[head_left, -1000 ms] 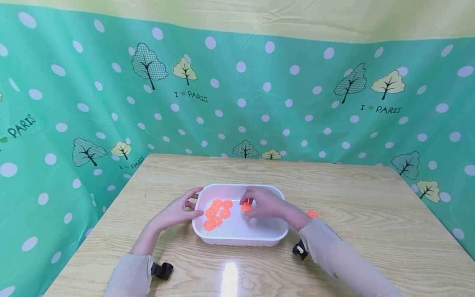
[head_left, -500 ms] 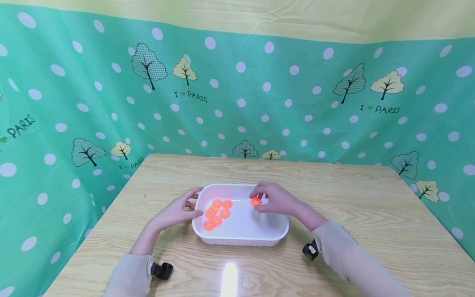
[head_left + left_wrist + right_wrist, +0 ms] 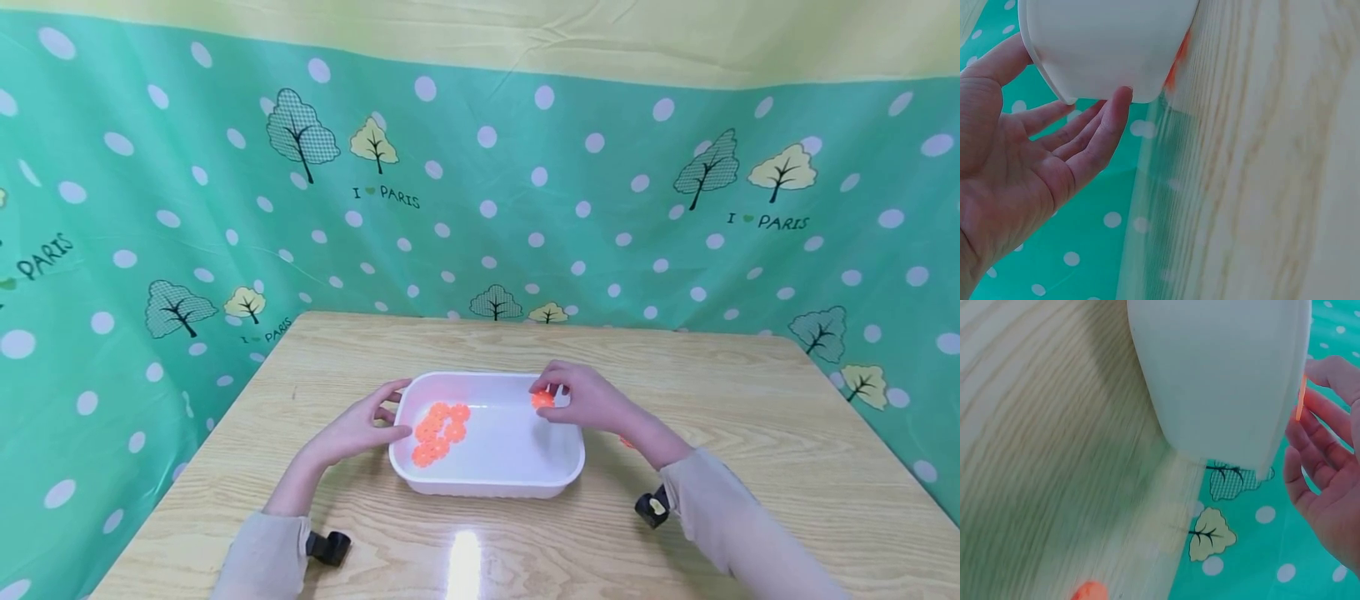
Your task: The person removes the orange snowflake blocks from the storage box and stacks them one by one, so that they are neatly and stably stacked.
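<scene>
Glowing orange — thin, scalloped disc (image 3: 543, 401)

Right grip (image 3: 583, 397), orange piece (image 3: 542, 401) — farther right

Before you, a white, round-cornered rectangular tub (image 3: 487, 489) stands upright; flat, bright orange flower-shaped pieces (image 3: 438, 430) cluster inside, toward its left end. Your right hand (image 3: 588, 400) pinches a matching orange piece (image 3: 542, 401) near the right rim; another orange piece (image 3: 1090, 592) lies outside.

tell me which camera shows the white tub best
The head view: it shows the white tub nearly whole, with orange pieces inside. Both wrist views show only part of its outside, cut off at the top.
</scene>
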Demonstrator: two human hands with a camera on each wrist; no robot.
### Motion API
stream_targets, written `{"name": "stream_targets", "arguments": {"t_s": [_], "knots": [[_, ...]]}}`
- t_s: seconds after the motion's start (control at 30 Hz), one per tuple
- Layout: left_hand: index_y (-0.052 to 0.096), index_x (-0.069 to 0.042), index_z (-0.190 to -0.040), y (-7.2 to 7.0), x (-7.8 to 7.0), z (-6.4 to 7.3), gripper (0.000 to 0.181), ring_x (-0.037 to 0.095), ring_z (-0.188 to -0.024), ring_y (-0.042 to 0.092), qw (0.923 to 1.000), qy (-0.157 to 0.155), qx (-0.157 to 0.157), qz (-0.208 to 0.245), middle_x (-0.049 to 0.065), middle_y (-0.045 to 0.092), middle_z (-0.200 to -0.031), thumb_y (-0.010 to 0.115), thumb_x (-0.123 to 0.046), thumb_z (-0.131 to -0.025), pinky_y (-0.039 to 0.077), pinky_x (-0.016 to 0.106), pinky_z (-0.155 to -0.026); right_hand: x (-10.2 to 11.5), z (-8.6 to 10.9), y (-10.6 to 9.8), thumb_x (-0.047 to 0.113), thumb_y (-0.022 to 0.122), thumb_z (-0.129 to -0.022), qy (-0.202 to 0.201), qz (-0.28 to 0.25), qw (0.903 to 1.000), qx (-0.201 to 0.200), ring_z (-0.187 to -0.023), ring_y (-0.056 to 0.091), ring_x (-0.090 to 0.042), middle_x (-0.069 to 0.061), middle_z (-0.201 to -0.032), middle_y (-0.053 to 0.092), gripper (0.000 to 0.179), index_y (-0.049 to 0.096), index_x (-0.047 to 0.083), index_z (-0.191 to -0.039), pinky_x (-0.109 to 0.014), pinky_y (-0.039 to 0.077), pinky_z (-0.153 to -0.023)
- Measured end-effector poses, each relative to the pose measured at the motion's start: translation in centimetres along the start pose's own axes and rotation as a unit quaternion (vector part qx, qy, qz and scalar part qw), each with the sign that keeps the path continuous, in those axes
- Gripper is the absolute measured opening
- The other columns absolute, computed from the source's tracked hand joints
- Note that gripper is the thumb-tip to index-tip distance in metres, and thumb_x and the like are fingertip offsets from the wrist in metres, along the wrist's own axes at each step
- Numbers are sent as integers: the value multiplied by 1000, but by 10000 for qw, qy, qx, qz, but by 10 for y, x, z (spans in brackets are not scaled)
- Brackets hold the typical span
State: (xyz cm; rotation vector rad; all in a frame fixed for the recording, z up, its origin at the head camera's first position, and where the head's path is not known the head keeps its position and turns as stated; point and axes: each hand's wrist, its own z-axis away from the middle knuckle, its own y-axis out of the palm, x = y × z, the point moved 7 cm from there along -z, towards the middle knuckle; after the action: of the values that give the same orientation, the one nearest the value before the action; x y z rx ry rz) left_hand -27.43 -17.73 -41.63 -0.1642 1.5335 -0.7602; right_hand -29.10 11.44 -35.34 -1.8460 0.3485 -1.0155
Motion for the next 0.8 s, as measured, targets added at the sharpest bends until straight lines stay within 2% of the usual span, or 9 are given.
{"name": "stream_targets", "arguments": {"t_s": [0.27, 0.6, 0.8], "knots": [[31, -22, -140, 0, 1, -1, 75, 22, -101, 53, 10000, -35, -2, -14, 10, 44, -130, 70, -35, -78, 48, 28, -73, -15, 11, -10, 25, 72, -76, 112, 88, 9995, -281, -75, 54, -9, 9, -86, 58, 24, 68, 15, -97, -29, 47, -67], [28, -19, -142, 1, 3, -2, 76, 23, -102, 53, 10000, -63, -27, -22, 12, 43, -130, 70, -29, -79, 48, 31, -75, -30, 27, -20, 26, 73, -74, 620, 264, 9962, -550, -76, 52, -10, 9, -85, 58, 24, 68, 16, -96, -27, 45, -68], [29, -19, -141, 0, 1, 0, 75, 22, -101, 53, 10000, -22, -5, 4, 12, 43, -131, 70, -32, -79, 48, 29, -74, -41, 35, -23, 26, 73, -74, 894, 289, 9932, -694, -77, 52, -10, 8, -85, 58, 24, 69, 17, -96, -28, 44, -68]]}}
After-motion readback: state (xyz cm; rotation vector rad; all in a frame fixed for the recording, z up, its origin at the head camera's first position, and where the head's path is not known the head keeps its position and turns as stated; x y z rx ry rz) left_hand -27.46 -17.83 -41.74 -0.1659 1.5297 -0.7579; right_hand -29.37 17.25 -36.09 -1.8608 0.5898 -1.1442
